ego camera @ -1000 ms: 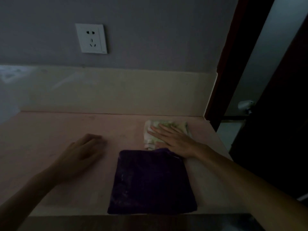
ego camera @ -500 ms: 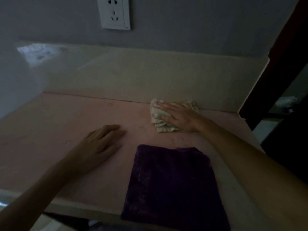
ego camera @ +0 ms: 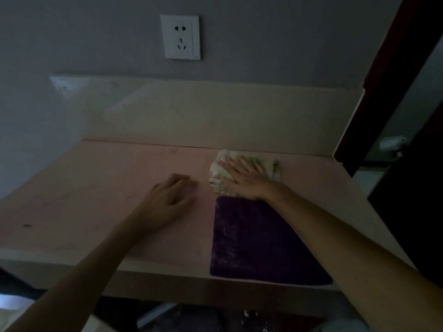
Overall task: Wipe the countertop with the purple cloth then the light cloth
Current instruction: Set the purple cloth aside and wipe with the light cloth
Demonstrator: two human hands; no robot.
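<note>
Pale, green-tinged fabric is what matters now: the light cloth (ego camera: 242, 172), bunched into a folded wad, is pressed flat under the right hand (ego camera: 244, 179) at the far right of the tabletop (ego camera: 96, 200), near the foot of the cream backsplash (ego camera: 215, 116). The fingers (ego camera: 247, 164) of that hand are laid out straight and slightly spread over the wad, pointing away toward the backsplash; nothing is pinched or curled round. Directly on the near side of the wad, touching or almost touching its near edge, the purple cloth (ego camera: 259, 240) is spread flat, with its long axis running from the wad toward the front edge of the tabletop.

The left hand (ego camera: 167, 202) is rested on bare tabletop just to the left of the wad, its fingers loosely bent and holding nothing. It is apart from both cloths.

The open pink surface is seen to lie to the left of the light cloth, so a wiping stroke is judged to have its room leftward, across the line of the fingers. The right hand is plainly the nearer one, being already on the cloth.

No brand, label or readable writing is seen; the white wall socket (ego camera: 180, 37) bears only a tiny unreadable mark.
</note>
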